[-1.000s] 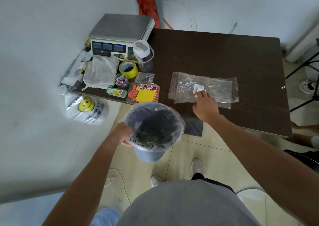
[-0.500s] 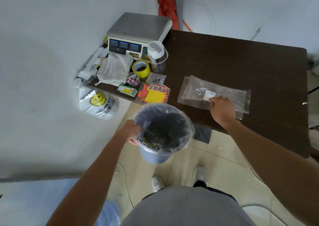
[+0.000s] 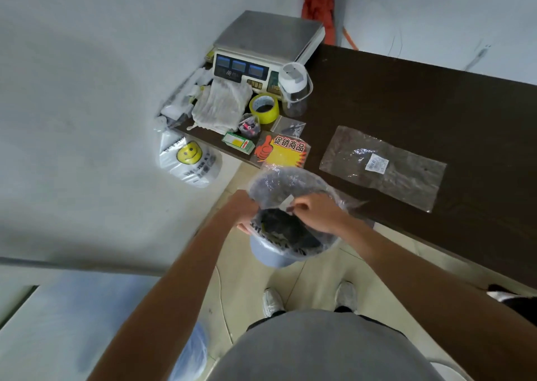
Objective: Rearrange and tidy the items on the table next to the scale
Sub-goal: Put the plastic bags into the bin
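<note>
My left hand [image 3: 245, 215] grips the left rim of a grey waste bin [image 3: 273, 254] lined with a clear bag and holds it up below the table's front edge. Over the bin's mouth, my right hand [image 3: 316, 212] pinches a small white scrap [image 3: 286, 203] in its fingertips. A flat clear plastic bag [image 3: 383, 167] with a white label lies on the dark table [image 3: 421, 95]. The scale [image 3: 267, 46] stands at the far left corner. In front of it are a yellow tape roll [image 3: 264, 108], a lidded clear jar [image 3: 295, 89], a white cloth [image 3: 222, 105], a green box [image 3: 238, 142] and a yellow promotion sign [image 3: 282, 151].
A white smiley-face bag [image 3: 189, 159] hangs off the table's left end by the wall. A small pouch of coloured bits [image 3: 250, 126] sits between the tape and the green box. An orange cloth [image 3: 318, 2] hangs behind the scale. My feet stand on the tiled floor [image 3: 313, 279].
My right hand has left the clear bag on the table and come back over the bin, now pinching a white scrap. The left hand still holds the bin.
</note>
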Demonstrator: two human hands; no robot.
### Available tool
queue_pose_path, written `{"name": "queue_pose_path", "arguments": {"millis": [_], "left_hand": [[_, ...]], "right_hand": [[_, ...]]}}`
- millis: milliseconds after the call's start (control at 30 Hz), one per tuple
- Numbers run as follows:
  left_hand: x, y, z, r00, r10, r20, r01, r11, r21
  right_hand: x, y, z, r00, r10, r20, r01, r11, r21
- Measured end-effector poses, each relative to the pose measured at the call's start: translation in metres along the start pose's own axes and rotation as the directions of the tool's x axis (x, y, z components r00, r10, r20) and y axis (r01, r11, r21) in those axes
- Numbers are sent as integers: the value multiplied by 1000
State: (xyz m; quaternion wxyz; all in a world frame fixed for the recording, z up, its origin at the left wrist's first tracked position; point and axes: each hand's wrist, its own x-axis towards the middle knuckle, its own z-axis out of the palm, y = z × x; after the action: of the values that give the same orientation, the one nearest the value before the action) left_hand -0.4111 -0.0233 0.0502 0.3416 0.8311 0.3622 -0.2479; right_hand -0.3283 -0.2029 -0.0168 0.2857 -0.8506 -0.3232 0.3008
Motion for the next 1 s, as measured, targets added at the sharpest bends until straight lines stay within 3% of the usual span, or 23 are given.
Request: {"name": "queue_pose_path", "arguments": {"millis": [333,467,667,767,867,1000], "left_hand": [[-3,-11,11,999,48,-21,-48,999,11],[-9,-7,10,996,88,2,-88,996,-22],[-11,-1,15,986,165,-33,-163,985,63],[-5,-9,15,992,125,-28,-122,990,71],[-2,-17,11,995,103,-9,-101,991,85],[0,-23,3,998,63,-9,-62,997,42]], "right_hand": [[5,-4,39,964,44,260,-4,988,-153],[1,-3,53,890,134,435,-73,985,-153],[-3,1,58,848,247,468,-167,964,-207],[-1,-1,48,894,230,386,-185,971,-150],[2,6,27,971,173,164,-162,984,-76],[0,27,-9,980,149,-133,-154,988,-25]]}}
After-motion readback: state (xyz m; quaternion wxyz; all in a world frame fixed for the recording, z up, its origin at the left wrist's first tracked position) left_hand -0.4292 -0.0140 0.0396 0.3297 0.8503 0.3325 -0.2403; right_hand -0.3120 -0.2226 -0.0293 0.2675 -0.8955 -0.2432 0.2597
